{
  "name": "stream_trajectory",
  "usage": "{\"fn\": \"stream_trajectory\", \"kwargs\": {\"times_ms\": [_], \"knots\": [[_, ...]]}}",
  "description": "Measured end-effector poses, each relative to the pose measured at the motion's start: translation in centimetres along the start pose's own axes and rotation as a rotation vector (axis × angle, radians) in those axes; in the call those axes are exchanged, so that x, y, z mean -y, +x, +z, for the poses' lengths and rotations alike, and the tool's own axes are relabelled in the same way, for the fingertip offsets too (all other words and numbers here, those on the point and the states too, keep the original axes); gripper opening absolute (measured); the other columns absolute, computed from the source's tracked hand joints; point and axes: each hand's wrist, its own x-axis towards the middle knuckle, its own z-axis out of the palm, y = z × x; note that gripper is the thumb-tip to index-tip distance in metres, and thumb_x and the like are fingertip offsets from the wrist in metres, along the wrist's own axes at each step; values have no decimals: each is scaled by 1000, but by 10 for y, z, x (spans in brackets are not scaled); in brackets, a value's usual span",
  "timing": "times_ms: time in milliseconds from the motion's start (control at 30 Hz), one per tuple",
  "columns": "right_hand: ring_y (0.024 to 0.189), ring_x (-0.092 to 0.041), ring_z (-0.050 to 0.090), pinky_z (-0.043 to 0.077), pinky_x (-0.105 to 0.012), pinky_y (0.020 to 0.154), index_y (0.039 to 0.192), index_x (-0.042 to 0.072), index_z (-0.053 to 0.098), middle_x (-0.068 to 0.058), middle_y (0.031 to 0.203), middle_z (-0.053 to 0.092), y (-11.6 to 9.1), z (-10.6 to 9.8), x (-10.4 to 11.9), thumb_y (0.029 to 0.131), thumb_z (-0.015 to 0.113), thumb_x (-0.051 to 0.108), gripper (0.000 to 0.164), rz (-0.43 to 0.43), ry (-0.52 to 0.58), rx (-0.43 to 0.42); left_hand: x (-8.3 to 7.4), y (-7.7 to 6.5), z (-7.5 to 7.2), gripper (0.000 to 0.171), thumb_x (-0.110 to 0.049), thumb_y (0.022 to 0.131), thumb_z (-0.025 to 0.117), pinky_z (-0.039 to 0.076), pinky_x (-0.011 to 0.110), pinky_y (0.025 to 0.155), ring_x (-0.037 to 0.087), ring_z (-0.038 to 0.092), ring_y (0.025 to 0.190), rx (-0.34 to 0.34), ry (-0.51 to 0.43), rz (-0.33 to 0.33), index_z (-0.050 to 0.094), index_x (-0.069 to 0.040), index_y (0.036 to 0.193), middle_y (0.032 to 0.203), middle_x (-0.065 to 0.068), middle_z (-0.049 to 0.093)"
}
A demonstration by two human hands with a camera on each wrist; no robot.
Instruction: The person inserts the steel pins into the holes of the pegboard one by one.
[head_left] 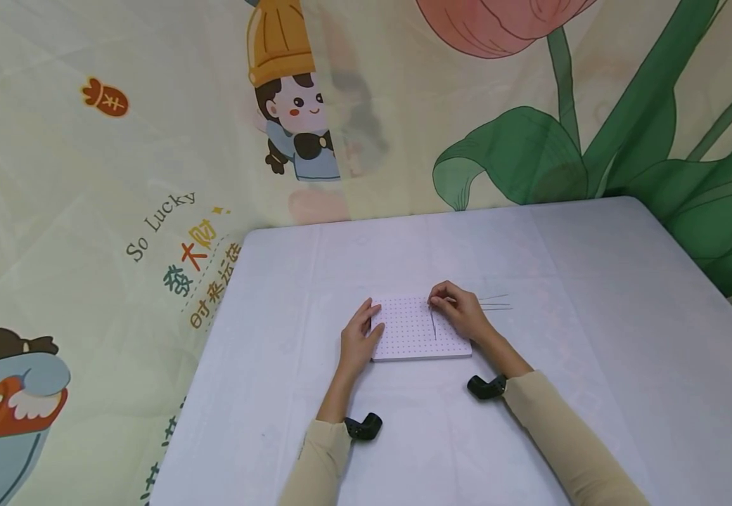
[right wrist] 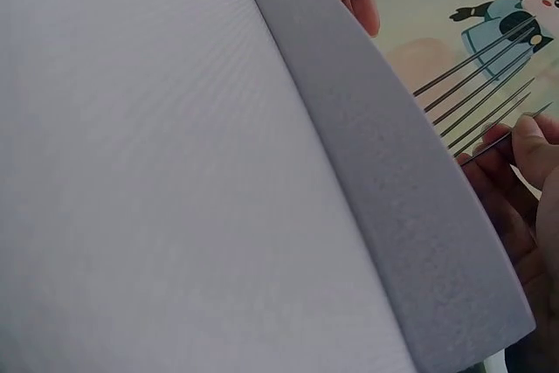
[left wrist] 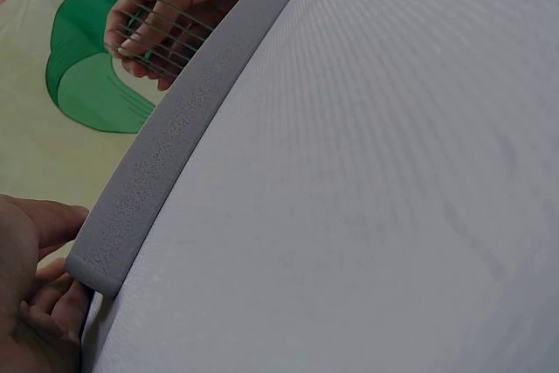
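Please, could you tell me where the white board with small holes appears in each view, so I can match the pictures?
Head: the white board lies just right of and below the centre.
Left wrist: the board's long side slants from lower left to top centre.
Right wrist: the same side slants from top centre to lower right.
Shared landmark: the right hand, at the top left in left wrist, right edge in right wrist.

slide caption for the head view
A person's left hand holds a pegboard on a white table while the right hand pinches a thin rod.
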Motion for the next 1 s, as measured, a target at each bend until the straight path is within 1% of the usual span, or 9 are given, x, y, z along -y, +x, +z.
{"fn": "stream_trajectory", "kwargs": {"times_ms": [100,300,567,700,800,933,1000], "knots": [[80,-22,59,51,-18,76,94,-2,56,-12,84,63,0,0,0,88,53,3,9,3,-20,4,0,0,0,37,-6,84,60,36,22,100,17,36,127,1,-1,-2,56,-7,120,141,5,37],[80,-23,59,50,-17,77,94,-2,56,-12,84,64,0,0,-1,87,54,3,9,-7,-18,0,2,0,0,37,-7,84,60,35,20,100,14,36,127,3,2,-18,56,-8,120,141,4,37],[82,-20,59,52,-23,77,92,-1,57,-11,84,64,-1,1,-2,87,54,2,7,-13,-43,-8,1,0,2,37,-7,84,60,36,23,100,16,36,128,-1,5,-23,56,-9,121,142,4,36],[81,-20,59,52,-22,73,92,0,57,-9,84,64,-1,2,-2,87,54,1,7,-5,-67,5,1,0,1,37,-8,84,60,35,21,101,14,35,128,6,1,-23,56,-9,121,142,2,36],[80,-18,60,51,-20,73,93,5,58,-4,85,64,-1,4,-18,87,54,5,7,-11,-72,10,1,0,0,37,-9,85,59,35,20,101,13,35,128,9,4,-19,56,-9,121,142,2,36],[82,-11,59,51,-20,76,94,12,58,4,86,63,0,7,-39,88,54,14,7,-25,-82,20,1,0,0,36,-8,84,60,36,23,100,16,36,128,3,6,-3,56,-8,120,141,5,37],[82,-10,59,51,-21,77,94,12,58,4,86,63,0,6,-40,88,54,15,7,-36,-96,25,0,0,0,36,-8,84,60,36,24,101,17,36,127,1,5,2,56,-7,120,141,5,37]]}}
